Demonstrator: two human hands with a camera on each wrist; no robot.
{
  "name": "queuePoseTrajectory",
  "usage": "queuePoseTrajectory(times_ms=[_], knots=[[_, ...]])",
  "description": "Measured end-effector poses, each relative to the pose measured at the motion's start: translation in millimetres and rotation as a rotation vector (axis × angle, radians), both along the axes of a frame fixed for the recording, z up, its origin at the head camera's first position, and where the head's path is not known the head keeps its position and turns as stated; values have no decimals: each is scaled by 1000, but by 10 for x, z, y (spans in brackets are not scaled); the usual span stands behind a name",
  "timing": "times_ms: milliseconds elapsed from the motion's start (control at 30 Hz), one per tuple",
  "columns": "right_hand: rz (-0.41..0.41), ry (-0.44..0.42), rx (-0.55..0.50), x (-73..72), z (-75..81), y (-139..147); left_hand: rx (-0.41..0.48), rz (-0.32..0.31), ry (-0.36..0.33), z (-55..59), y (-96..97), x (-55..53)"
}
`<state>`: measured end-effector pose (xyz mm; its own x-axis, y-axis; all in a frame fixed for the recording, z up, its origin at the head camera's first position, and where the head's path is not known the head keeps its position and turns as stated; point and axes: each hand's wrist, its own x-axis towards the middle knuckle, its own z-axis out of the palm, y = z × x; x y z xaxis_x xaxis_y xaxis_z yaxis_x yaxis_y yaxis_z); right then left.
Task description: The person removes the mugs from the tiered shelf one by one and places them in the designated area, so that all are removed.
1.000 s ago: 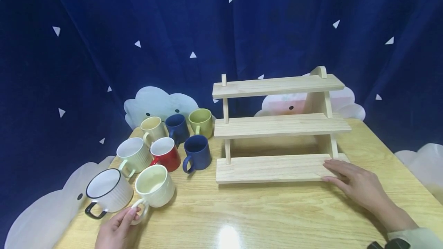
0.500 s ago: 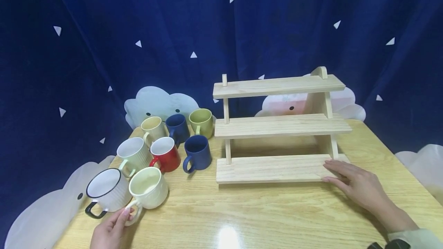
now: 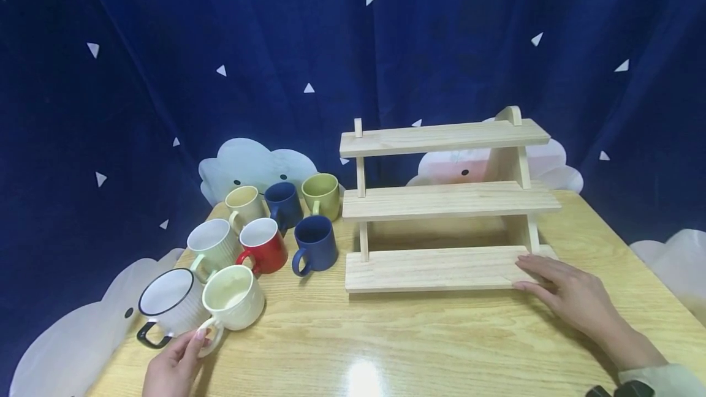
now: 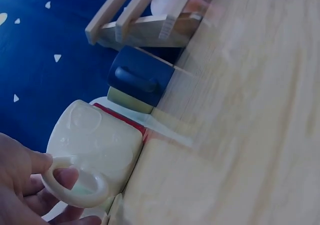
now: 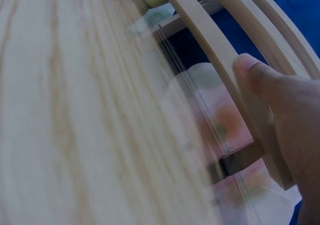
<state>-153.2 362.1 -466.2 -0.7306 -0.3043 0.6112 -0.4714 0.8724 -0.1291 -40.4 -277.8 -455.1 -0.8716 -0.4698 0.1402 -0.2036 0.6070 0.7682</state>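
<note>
My left hand [image 3: 173,363] pinches the handle of a cream mug [image 3: 234,302] at the table's left front. In the left wrist view, thumb and fingers meet at the mug's looped handle [image 4: 92,197], and the embossed side faces the camera. Directly left of it stands a white mug with a black rim and handle [image 3: 173,305], overlapped by the cream one. My right hand [image 3: 579,296] rests on the right end of the lowest board of a three-tier wooden shelf [image 3: 436,268], fingers extended on top. Its thumb [image 5: 255,75] lies at the board's front edge.
Behind the cream mug stand a pale green mug [image 3: 212,247], a red mug [image 3: 267,247] and a blue mug [image 3: 315,244]. Farther back are a beige mug [image 3: 245,206], another blue mug [image 3: 283,204] and an olive mug [image 3: 322,195]. A dark blue curtain [image 3: 441,35] hangs behind.
My left hand has moved the cream mug left and slightly back, toward the black-rimmed mug. My right hand and the shelf have stayed in place.
</note>
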Motion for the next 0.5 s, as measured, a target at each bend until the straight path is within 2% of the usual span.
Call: queuePoseTrajectory(times_ms=[67,233,400,500], knots=[[1,1,2,-3,6,-2,-65,5,19,7,1,6],[3,-7,-1,-4,10,-1,-158,29,112,82,42,-1],[-6,-33,-2,5,27,-6,-329,-43,186,267,46,-42],[-7,-62,-3,11,58,-11,-374,-104,202,396,47,-92]])
